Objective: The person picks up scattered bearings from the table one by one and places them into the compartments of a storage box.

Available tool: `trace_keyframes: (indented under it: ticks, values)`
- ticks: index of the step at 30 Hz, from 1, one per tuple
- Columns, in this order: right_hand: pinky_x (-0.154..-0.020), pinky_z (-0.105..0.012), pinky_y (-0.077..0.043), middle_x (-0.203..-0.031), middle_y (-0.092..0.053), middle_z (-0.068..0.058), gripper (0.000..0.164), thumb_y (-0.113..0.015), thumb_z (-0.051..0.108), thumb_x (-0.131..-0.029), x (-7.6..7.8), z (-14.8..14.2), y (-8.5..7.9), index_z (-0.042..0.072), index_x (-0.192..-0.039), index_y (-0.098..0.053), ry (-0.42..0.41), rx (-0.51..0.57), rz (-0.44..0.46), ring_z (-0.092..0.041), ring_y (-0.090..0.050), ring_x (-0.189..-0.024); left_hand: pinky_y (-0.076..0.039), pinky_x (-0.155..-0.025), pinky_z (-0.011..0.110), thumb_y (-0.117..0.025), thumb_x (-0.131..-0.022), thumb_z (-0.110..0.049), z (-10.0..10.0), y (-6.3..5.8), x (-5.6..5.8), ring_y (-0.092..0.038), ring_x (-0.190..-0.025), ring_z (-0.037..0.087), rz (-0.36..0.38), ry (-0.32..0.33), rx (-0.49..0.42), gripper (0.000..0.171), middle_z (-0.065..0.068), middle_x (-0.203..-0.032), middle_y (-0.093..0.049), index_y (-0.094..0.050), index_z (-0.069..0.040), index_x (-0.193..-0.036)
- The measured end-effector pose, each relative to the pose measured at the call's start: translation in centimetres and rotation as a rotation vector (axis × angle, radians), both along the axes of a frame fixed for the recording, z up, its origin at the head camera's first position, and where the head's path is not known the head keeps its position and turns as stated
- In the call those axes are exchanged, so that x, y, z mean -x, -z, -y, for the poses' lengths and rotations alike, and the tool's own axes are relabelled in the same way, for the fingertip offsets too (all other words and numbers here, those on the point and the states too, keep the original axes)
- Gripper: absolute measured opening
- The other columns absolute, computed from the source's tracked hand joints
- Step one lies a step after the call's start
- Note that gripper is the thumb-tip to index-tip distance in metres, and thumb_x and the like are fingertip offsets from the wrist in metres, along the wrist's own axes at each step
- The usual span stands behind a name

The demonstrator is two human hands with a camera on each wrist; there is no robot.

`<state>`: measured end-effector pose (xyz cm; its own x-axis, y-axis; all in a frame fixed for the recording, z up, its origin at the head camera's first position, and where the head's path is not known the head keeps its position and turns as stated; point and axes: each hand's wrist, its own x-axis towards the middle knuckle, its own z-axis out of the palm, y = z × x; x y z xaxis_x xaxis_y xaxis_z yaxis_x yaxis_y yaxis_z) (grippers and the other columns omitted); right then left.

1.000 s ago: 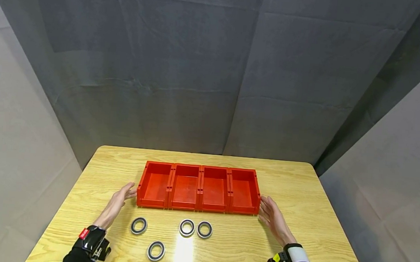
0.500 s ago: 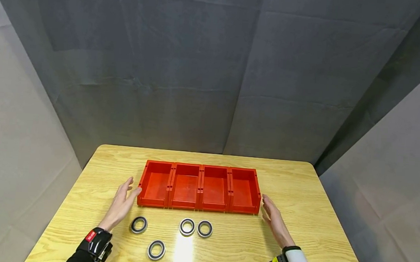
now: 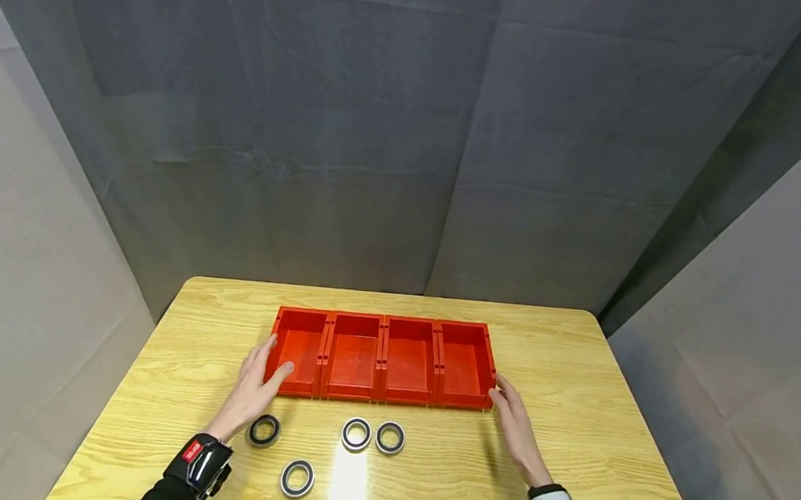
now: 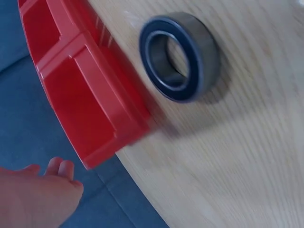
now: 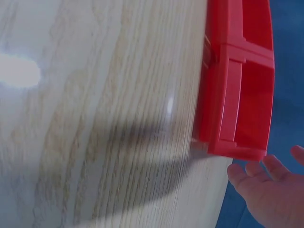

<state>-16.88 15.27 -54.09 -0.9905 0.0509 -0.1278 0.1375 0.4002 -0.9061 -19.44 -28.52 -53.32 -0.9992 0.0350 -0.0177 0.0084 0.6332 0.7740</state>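
Note:
A row of several red plastic bins (image 3: pixel 378 396), joined side by side, stands on the table. My left hand (image 3: pixel 253 390) is at the row's left end, fingers extended along the outer wall and thumb over the leftmost bin. At the opposite end, my right hand (image 3: pixel 515 425) has its fingertips right at the rightmost bin's side wall. Its fingers look relaxed and spread in the right wrist view, by the bin's corner (image 5: pixel 242 153). Neither hand curls round anything. A ball bearing (image 4: pixel 207 54) with a dark seal lies close to my left hand, in front of the bins.
Two more bearings, one (image 3: pixel 355 447) beside the other (image 3: pixel 389 450), lie in front of the middle bins. Another bearing (image 3: pixel 296 494) is nearer the front. The wooden table (image 3: pixel 439 473) has grey cloth (image 3: pixel 346 222) behind it and pale cloth walls at both sides.
My left hand has moved right and forward, its thumb now over the leftmost bin. My right hand has shifted slightly left, its thumb now near the bin's front corner. The bearings have not moved.

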Motion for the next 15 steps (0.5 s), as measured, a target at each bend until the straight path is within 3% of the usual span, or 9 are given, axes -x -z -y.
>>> trace_keyframes:
  ticks: [8,15]
  values:
    - [-0.113,-0.064,-0.035,-0.154,-0.038,-0.026,0.056,-0.047,0.031,-0.106,-1.2,1.9,0.5,0.002,-0.153,-0.037,-0.050,-0.106,-0.155,-0.044,-0.037,-0.143,-0.026,-0.115,0.073,-0.050,-0.104,-0.036,-1.7,0.2,0.4,-0.024,-0.149,0.049,-0.025,0.060,0.015,0.074,0.026,-0.163,-0.019,-0.014,-0.006,-0.161]
    - [-0.112,-0.067,-0.033,-0.155,-0.040,-0.023,0.056,-0.053,0.033,-0.103,-1.7,3.3,1.2,0.008,-0.152,-0.041,-0.086,-0.187,-0.215,-0.043,-0.037,-0.144,-0.023,-0.120,0.067,-0.053,-0.104,-0.029,-3.3,0.5,1.2,-0.022,-0.152,0.048,0.006,0.094,0.010,0.075,0.028,-0.165,-0.017,-0.013,-0.003,-0.161]
